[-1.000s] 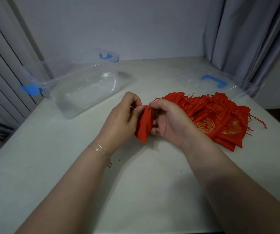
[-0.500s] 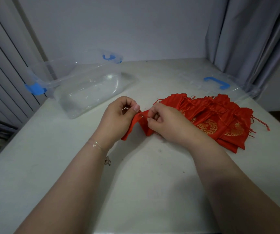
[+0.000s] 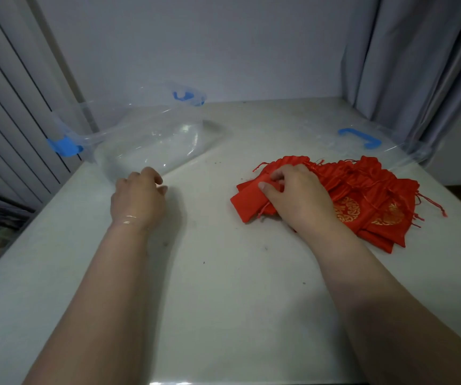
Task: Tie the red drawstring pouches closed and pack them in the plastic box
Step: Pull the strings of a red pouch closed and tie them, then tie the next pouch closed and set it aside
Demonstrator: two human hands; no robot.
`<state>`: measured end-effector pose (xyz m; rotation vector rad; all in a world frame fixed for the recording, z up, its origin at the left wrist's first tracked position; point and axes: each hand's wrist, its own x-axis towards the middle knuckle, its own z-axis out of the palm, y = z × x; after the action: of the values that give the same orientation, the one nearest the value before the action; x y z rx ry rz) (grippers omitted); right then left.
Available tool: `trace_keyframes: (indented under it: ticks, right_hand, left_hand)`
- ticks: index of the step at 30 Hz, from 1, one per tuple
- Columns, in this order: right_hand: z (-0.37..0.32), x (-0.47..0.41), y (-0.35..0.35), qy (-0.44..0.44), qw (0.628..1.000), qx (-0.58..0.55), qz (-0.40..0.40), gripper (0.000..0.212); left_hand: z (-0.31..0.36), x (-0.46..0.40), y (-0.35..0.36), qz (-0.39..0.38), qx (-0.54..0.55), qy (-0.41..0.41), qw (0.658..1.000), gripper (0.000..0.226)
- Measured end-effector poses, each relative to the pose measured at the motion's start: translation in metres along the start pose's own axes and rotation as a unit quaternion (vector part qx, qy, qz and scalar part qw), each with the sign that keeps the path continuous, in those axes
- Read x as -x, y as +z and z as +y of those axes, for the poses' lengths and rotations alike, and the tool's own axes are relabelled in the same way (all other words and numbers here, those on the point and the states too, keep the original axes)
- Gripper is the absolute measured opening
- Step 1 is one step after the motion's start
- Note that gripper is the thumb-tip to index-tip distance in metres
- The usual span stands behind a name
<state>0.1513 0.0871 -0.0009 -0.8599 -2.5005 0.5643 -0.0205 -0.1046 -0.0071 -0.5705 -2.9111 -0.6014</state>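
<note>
A pile of red drawstring pouches with gold emblems lies on the right of the white table. At its left edge lies one folded red pouch, and my right hand rests on it with thumb and curled fingers pinching its top. My left hand hovers over the table with loosely curled fingers, holding nothing, just in front of the clear plastic box. The box stands open at the back left with blue latches, and I see no pouch in it.
The box's clear lid with a blue handle lies behind the pile at the back right. A grey curtain hangs at the right, and vertical slats line the left. The table edge runs diagonally at the left.
Both hands held one pouch at the table's middle. My left hand has let go and moved left toward the box. My right hand has carried the pouch right to the pile's edge.
</note>
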Motion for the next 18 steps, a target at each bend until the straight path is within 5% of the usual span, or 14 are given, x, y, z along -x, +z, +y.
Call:
trace_keyframes:
  ticks: [4,8,12,18]
  right_hand:
    - [0.0,-0.001,0.001,0.041,0.999,0.031,-0.005,0.055]
    - [0.0,0.0,0.0,0.027,0.998,0.058,-0.01,0.041]
    - [-0.007,0.002,-0.002,-0.07,0.995,-0.039,0.057,0.018]
    - [-0.02,0.01,0.005,-0.123,0.94,-0.318,-0.022,0.012]
  left_hand:
    - [0.006,0.005,0.005,0.027,-0.045,0.032,0.998,0.043]
    - [0.029,0.012,0.006,0.124,0.098,0.157,0.975,0.024]
    - [0.06,0.034,0.009,0.039,0.224,0.223,0.948,0.019]
    - [0.071,0.045,0.007,-0.119,0.433,0.16,0.879,0.033]
